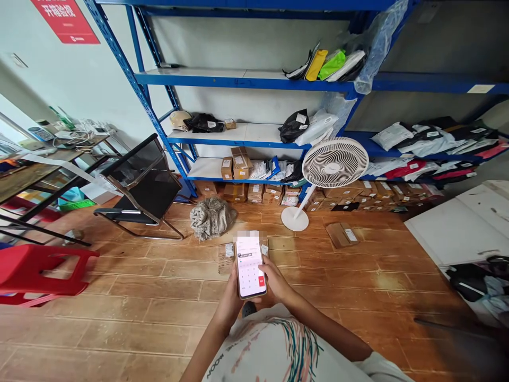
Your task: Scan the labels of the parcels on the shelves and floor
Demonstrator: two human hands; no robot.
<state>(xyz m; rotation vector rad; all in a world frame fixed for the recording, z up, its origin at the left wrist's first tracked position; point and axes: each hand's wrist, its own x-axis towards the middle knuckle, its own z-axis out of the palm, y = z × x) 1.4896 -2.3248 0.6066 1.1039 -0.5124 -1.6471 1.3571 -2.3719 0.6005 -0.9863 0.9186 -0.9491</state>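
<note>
A smartphone [248, 270] is held upright in front of my body, its bright screen showing a number keypad with a red key at the lower right. Wrapped around its left edge and underside is my left hand [234, 289]. My right hand [276, 281] grips the right side, its thumb resting on the screen near the red key. The backs of the fingers behind the phone are hidden. Beyond the phone, cardboard boxes [226, 260] lie on the floor, partly covered by it.
Blue shelving [234, 140] with parcels spans the far wall. A white standing fan [336, 162] and a crumpled woven sack [212, 217] stand before it. A black chair [139, 196] and red stool [40, 270] are left. A flat carton [340, 235] lies right, near a white cabinet [457, 223].
</note>
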